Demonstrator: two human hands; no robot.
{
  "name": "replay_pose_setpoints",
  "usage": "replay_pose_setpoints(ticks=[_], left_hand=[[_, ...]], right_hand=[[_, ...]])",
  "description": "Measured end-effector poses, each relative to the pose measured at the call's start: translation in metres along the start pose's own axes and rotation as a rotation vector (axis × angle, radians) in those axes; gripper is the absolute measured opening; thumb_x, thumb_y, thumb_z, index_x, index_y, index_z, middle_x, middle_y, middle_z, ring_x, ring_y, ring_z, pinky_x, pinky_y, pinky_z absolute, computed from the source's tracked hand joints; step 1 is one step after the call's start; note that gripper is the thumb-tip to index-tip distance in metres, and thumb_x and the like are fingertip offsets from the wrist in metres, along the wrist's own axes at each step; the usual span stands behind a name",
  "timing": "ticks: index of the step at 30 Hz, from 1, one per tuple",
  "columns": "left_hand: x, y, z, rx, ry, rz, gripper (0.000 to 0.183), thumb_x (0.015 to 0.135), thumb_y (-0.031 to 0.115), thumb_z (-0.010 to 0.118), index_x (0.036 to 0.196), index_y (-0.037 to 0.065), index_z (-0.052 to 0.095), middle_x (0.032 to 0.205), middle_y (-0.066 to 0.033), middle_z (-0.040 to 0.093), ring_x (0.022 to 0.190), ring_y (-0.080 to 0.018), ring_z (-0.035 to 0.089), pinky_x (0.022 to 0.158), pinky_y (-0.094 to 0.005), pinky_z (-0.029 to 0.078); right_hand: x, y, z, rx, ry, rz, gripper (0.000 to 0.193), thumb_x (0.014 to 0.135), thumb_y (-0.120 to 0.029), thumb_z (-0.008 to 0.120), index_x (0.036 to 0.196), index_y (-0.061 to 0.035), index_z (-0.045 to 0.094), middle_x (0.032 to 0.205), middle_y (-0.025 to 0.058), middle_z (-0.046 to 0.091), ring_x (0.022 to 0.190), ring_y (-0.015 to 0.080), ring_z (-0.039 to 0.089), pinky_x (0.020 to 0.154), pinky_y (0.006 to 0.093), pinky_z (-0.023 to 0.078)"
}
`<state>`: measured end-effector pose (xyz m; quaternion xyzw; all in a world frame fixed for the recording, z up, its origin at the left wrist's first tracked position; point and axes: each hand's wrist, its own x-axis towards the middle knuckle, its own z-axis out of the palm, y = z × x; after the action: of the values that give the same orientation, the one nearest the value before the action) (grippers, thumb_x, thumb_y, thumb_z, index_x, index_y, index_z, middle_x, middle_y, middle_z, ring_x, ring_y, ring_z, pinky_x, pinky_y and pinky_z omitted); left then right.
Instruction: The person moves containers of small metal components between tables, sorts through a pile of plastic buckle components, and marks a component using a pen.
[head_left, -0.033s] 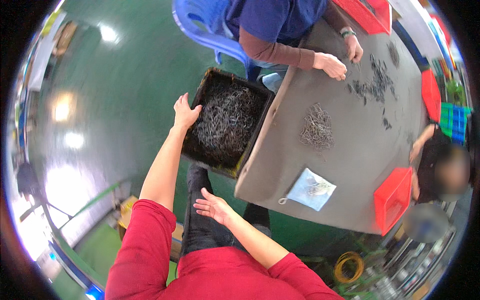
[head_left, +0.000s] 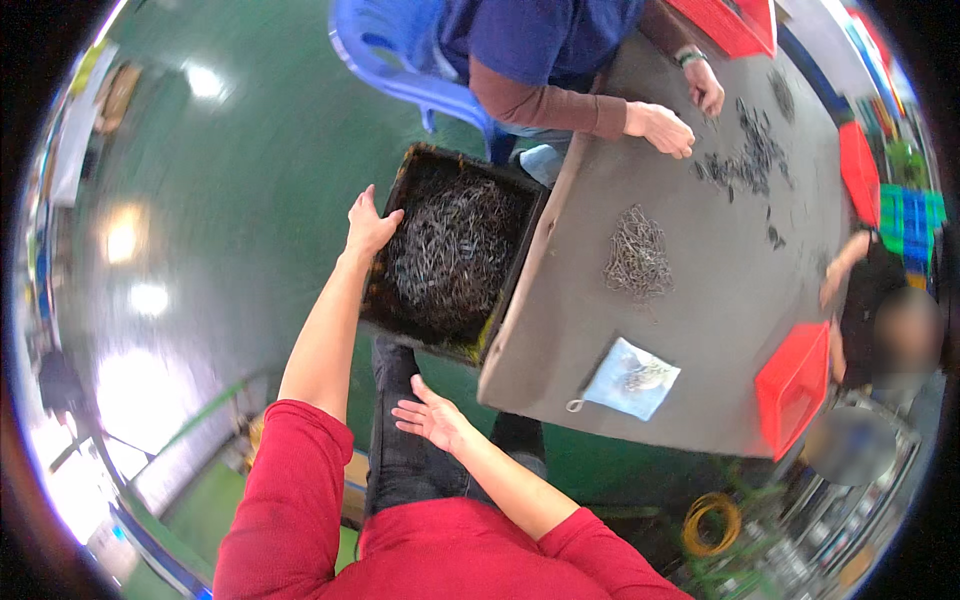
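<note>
A black plastic crate [head_left: 400,335], its rim worn and dirty, stands beside the table's left edge, above my leg. It holds a heap of small dark metal pieces [head_left: 450,250] whose exact kind I cannot make out. My left hand [head_left: 372,228] grips the crate's left rim, thumb over the edge and fingers along the outside. In front of my lap, my right hand [head_left: 435,418] hangs open, palm up, fingers apart and touching nothing.
On the grey table [head_left: 540,370] lie a pile of thin metal pieces [head_left: 638,255], a light-blue pouch [head_left: 630,380] and scattered dark pieces [head_left: 750,155]. A co-worker's hands [head_left: 660,130] work there. A blue chair [head_left: 440,95] and red bins [head_left: 793,390] flank it; another person [head_left: 870,310] sits right.
The whole view has shifted slightly, with table and bins a little displaced. My left hand stays on the crate's rim and my right hand stays open over my lap.
</note>
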<state>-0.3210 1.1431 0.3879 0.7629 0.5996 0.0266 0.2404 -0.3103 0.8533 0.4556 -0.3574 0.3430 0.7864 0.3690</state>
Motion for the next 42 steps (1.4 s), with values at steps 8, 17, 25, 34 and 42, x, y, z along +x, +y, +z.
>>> replay_pose_setpoints(ticks=[8,17,25,34,42], left_hand=[[0.077,-0.020,0.062,-0.559,-0.508,-0.110,0.051,0.063,0.004,0.052,0.113,0.007,0.049,0.098,-0.0119,0.060,0.095,-0.0237,0.055,0.083,-0.0292,0.040],[0.060,0.014,0.007,-0.486,-0.434,-0.043,0.047,0.061,0.003,0.049,0.109,0.000,0.050,0.093,-0.0220,0.059,0.092,-0.0281,0.057,0.081,-0.0319,0.041],[0.027,-0.030,-0.034,-0.984,-0.504,-0.315,0.038,0.060,-0.007,0.046,0.098,-0.002,0.050,0.089,-0.0078,0.056,0.079,-0.0190,0.052,0.071,-0.0286,0.042],[-0.047,-0.129,-0.098,-1.216,-0.271,-0.573,0.039,0.060,-0.009,0.048,0.099,-0.004,0.048,0.089,-0.0093,0.055,0.077,-0.0203,0.055,0.071,-0.0302,0.045],[-0.103,-0.231,-0.137,-1.089,-0.157,-0.667,0.042,0.054,-0.008,0.045,0.096,-0.005,0.050,0.091,-0.0116,0.056,0.083,-0.0254,0.055,0.074,-0.0345,0.047]], right_hand=[[0.089,-0.040,0.035,0.738,0.364,-0.480,0.058,0.070,-0.035,0.067,0.113,-0.0066,0.041,0.111,0.0120,0.044,0.104,0.0301,0.041,0.087,0.0532,0.033],[0.112,-0.028,0.029,0.881,0.327,-0.557,0.009,0.067,-0.007,0.056,0.073,-0.0042,0.050,0.075,0.0098,0.053,0.066,0.0225,0.051,0.061,0.0354,0.042],[0.118,0.003,0.021,0.752,0.410,-0.627,0.004,0.065,-0.002,0.059,0.067,-0.0051,0.057,0.064,0.0046,0.052,0.060,0.0167,0.050,0.056,0.0310,0.041],[0.091,0.049,0.040,0.402,0.436,-0.562,0.010,0.063,-0.003,0.061,0.071,-0.0035,0.056,0.067,0.0055,0.058,0.064,0.0158,0.056,0.060,0.0278,0.042],[0.082,0.081,0.066,0.220,0.535,-0.458,0.032,0.058,0.001,0.065,0.088,-0.0007,0.052,0.082,0.0053,0.058,0.076,0.0164,0.055,0.071,0.0284,0.043]])
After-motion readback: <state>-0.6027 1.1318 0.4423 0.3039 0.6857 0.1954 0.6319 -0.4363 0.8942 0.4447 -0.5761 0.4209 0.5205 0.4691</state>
